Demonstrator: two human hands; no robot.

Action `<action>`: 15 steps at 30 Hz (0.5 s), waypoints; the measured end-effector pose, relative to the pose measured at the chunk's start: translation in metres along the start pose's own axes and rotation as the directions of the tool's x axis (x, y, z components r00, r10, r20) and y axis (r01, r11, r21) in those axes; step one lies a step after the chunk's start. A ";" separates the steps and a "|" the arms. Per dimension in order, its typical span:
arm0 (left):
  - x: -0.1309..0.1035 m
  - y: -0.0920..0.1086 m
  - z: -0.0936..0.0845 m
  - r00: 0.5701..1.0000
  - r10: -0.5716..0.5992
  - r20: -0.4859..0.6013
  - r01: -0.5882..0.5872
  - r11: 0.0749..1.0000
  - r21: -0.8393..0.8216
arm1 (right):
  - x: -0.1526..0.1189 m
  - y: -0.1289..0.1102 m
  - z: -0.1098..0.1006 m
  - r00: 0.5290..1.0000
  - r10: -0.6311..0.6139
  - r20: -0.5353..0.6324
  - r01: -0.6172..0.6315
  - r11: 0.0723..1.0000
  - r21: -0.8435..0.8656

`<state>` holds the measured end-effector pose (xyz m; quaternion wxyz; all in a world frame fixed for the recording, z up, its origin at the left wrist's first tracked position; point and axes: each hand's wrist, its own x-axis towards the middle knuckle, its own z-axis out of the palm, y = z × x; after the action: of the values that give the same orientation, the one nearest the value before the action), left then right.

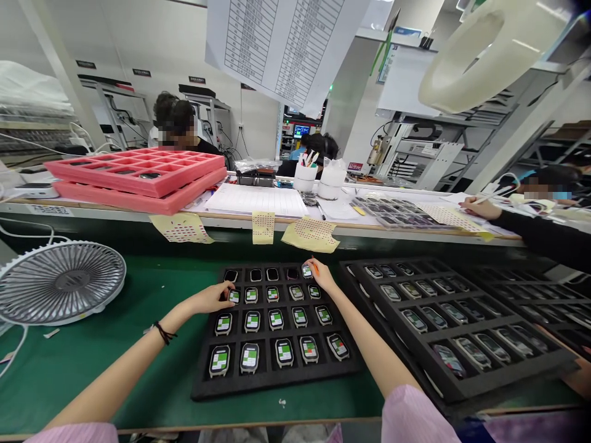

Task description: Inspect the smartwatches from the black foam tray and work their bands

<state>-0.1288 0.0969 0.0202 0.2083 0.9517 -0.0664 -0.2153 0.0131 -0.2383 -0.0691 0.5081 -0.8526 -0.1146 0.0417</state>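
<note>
A black foam tray point(300, 376) lies on the green mat, with rows of smartwatch bodies without straps in its slots. Many screens are lit green and white; several in the far row look dark. At the left end of the second row, the thumb and fingers of my left hand point(213, 299) close around the edges of a lit smartwatch point(234, 296). My right hand point(322, 275) pinches another lit smartwatch point(306, 271) at the far right corner slot. A thin orange item point(316, 267) shows at the right fingers; its kind is unclear.
Stacked black trays of watches point(409, 314) stand close on the right. A white fan point(64, 280) sits at left. Along the raised shelf are pink foam trays point(138, 178), paper sheets point(256, 200) and a pen cup point(305, 177). A co-worker's hand point(480, 208) reaches in at right.
</note>
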 end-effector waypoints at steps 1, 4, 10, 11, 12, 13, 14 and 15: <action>-0.002 -0.001 0.000 1.000 0.019 -0.014 -0.019 1.000 -0.006 | -0.004 -0.001 0.000 1.000 -0.016 -0.005 0.016 0.998 0.052; 0.000 -0.008 0.001 0.999 0.037 -0.038 -0.039 0.998 -0.054 | -0.020 -0.009 0.002 0.998 -0.027 0.064 0.011 0.971 0.238; 0.013 -0.021 -0.001 0.998 0.063 -0.010 -0.064 0.980 -0.186 | -0.056 -0.062 0.016 0.944 -0.147 0.296 -0.031 0.852 0.523; 0.012 -0.021 -0.002 0.998 0.064 -0.028 -0.068 0.975 -0.213 | -0.061 -0.073 0.017 0.931 -0.180 0.318 -0.023 0.840 0.542; 0.010 -0.019 -0.004 0.997 0.061 -0.054 -0.072 0.968 -0.240 | -0.065 -0.083 0.018 0.920 -0.213 0.330 -0.009 0.829 0.559; 0.007 -0.016 -0.006 0.995 0.057 -0.086 -0.078 0.961 -0.266 | -0.068 -0.092 0.019 0.911 -0.236 0.339 0.000 0.821 0.571; 0.002 -0.012 -0.009 0.991 0.056 -0.120 -0.091 0.947 -0.309 | -0.070 -0.101 0.018 0.902 -0.258 0.347 0.009 0.813 0.582; -0.005 -0.005 -0.012 0.985 0.059 -0.159 -0.114 0.925 -0.363 | -0.072 -0.109 0.018 0.896 -0.276 0.349 0.018 0.807 0.591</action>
<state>-0.1280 0.1073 0.0296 0.3979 0.9045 -0.0513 -0.1447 -0.0769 -0.1905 0.0146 0.7055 -0.6188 -0.2701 0.2154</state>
